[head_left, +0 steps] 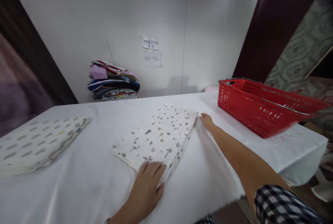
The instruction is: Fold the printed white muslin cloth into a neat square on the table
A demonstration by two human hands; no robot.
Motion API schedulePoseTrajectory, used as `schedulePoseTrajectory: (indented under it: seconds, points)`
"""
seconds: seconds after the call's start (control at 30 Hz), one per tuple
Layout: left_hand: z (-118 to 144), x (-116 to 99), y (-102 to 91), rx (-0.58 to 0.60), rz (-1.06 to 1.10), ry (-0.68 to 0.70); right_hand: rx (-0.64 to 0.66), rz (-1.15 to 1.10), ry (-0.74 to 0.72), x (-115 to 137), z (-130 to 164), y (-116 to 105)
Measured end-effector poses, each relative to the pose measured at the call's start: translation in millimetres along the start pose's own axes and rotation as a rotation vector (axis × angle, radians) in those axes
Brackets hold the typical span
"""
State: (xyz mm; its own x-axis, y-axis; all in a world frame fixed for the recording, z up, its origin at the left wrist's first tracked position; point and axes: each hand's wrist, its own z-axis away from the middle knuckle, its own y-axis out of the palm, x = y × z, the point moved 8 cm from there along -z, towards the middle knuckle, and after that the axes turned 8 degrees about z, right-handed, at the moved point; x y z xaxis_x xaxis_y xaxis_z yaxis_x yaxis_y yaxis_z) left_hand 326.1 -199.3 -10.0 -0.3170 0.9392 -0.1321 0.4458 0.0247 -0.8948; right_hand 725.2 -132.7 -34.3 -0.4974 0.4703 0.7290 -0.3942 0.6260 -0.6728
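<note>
Both hands on the folded printed cloth (158, 135), mid-worktop (91, 182). My left hand (147, 187) lies flat, fingers spread, pressing the near corner, gripping nothing. My right hand (207, 120) reaches out to the far right corner, fingertips touching the edge; can't tell if it pinches. Second folded spotted cloth (39, 144) lies far left. Red basket (262, 108) sits right. Stack of fabrics (113, 80) by the wall.
</note>
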Motion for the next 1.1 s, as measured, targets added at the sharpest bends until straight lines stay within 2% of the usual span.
schedulePoseTrajectory:
  seconds: [0.1, 0.17, 0.2, 0.3, 0.33, 0.4, 0.43, 0.47, 0.53, 0.6, 0.77, 0.87, 0.97, 1.1]
  points:
    - [0.0, 5.1, 9.4, 0.039, -0.031, -0.016, 0.001, 0.013, 0.034, -1.7, -21.6, 10.5]
    - [12.4, 25.2, 7.4, 0.039, -0.073, 0.006, 0.031, 0.010, 0.046, -1.5, -31.4, 16.1]
    - [23.5, 42.0, 2.2, 0.032, -0.093, 0.020, 0.056, 0.004, 0.048, -1.0, -34.1, 18.8]
    - [69.9, 111.6, -31.3, -0.006, -0.165, 0.058, 0.171, -0.036, 0.037, 2.7, -29.2, 28.8]
    - [85.4, 139.4, -49.0, -0.050, -0.191, 0.014, 0.222, -0.058, 0.027, 4.6, -22.5, 33.2]
    - [109.7, 190.2, -83.3, -0.122, -0.243, -0.167, 0.320, -0.113, 0.005, 8.8, -2.0, 42.0]
    - [116.8, 206.4, -99.4, -0.182, -0.262, -0.260, 0.362, -0.138, -0.006, 10.5, 10.8, 45.8]
    - [118.2, 213.3, -108.4, -0.199, -0.275, -0.315, 0.389, -0.167, -0.015, 11.9, 24.2, 48.3]
    - [104.6, 202.5, -109.0, -0.175, -0.277, -0.330, 0.392, -0.245, -0.031, 13.2, 50.4, 47.8]
    - [77.1, 166.2, -95.3, -0.170, -0.230, -0.235, 0.354, -0.327, -0.053, 13.3, 73.8, 41.3]
    - [6.4, 62.8, -34.5, -0.071, 0.050, -0.055, 0.285, -0.386, -0.118, 12.7, 121.1, 19.1]
    - [-28.4, 17.7, -3.3, 0.005, 0.165, 0.000, 0.308, -0.399, -0.111, 11.0, 143.6, 15.2]
    - [-60.6, -9.0, 21.8, 0.034, 0.211, 0.006, 0.353, -0.386, -0.100, 8.2, 159.7, 18.1]
    - [-91.9, -25.6, 51.1, 0.077, 0.184, -0.003, 0.335, -0.375, -0.133, 5.4, 166.0, 18.7]
